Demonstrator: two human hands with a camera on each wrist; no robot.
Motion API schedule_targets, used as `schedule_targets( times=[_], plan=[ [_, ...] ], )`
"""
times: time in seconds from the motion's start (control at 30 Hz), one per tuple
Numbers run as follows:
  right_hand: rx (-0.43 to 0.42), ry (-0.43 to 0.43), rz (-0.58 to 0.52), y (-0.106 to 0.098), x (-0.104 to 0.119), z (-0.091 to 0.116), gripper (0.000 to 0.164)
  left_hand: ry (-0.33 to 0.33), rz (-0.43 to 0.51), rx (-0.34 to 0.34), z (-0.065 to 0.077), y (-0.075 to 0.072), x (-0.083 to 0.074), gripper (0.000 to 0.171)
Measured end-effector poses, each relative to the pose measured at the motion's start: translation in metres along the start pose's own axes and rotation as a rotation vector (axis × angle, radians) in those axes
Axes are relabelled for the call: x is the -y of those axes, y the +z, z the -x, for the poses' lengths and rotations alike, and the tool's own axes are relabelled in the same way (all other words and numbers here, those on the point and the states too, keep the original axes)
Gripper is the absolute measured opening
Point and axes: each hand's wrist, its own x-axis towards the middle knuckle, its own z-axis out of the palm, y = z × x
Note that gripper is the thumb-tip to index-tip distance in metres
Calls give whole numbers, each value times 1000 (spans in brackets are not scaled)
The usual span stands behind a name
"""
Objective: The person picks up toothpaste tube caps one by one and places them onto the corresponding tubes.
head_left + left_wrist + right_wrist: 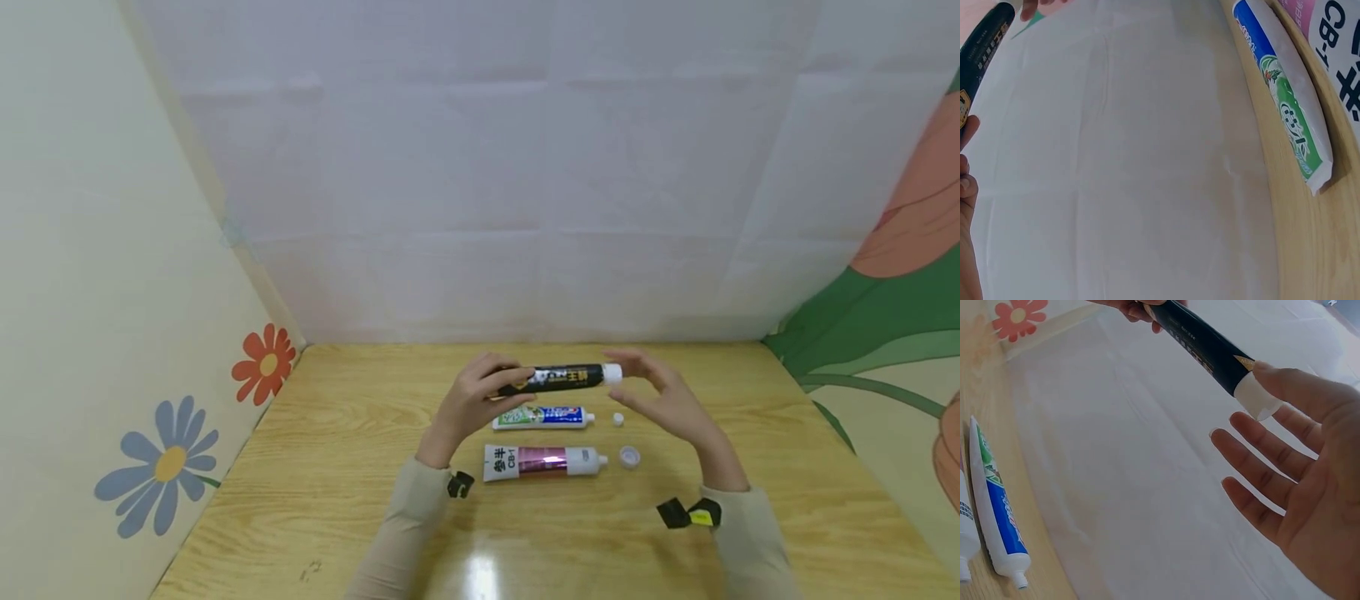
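My left hand (476,396) grips a black toothpaste tube (566,378) by its tail end, held level above the table. Its white cap (612,373) is on and points right. Around the cap, my right hand (667,400) has its fingers spread; in the right wrist view the thumb (1297,387) comes right up to the cap's edge. Below the held tube lies a blue and green toothpaste tube (542,417) with its nozzle bare. Nearer lies a pink and white toothpaste tube (542,461), also uncapped.
A small white cap (618,419) lies just right of the blue and green tube's nozzle. A wider white cap (629,456) lies beside the pink and white tube's nozzle. Behind the wooden table (337,508) hangs a white sheet (510,208); a flower-painted wall (90,333) stands on the left.
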Motion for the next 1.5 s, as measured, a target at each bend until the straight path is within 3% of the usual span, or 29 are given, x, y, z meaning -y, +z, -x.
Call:
schedule_targets(
  times=[0.3,0.83,1.17,1.5],
  plan=[
    [-19,-62,6,-6,24,1,36,4,3,6,1,-2,1,35],
    [-18,-29,27,-6,25,2,30,5,2,13,0,-2,-1,43],
    [-24,-4,47,-1,-8,1,28,9,-4,12,2,0,0,46],
    [-18,31,78,0,-12,0,21,17,-10,15,4,1,2,41]
  ],
)
